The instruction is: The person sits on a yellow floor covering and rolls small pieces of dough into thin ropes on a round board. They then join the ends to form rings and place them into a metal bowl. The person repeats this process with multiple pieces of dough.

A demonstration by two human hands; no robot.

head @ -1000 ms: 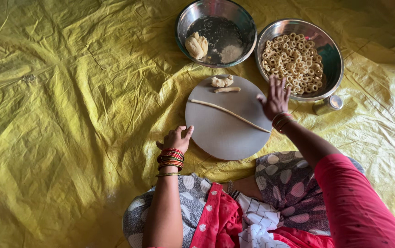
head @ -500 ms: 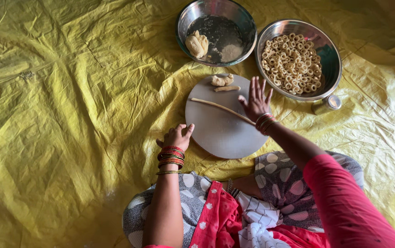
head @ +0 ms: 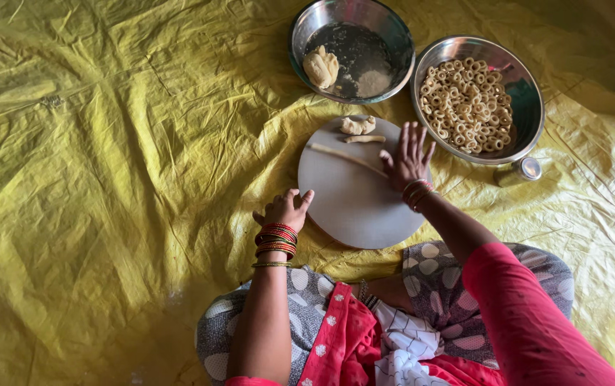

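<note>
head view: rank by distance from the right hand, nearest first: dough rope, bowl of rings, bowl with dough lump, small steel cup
From the right hand:
1. Dough rope, under its fingers, on the board.
2. Bowl of rings, just up-right.
3. Small steel cup, farther right.
4. Bowl with dough lump, up-left, at top.

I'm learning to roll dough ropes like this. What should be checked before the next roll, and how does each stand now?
1. Right hand flat on the rope: ok, palm covers its right end.
2. Rope lies fully on the board: ok.
3. Left hand steadies the board: ok, fingers at its left edge.
4. Spare dough pieces out of the rolling path: ok, at the far rim.
5. Rope thickness even: cannot tell, part is hidden under the hand.
6. Bowl of rings within reach: ok, beside the board.
</note>
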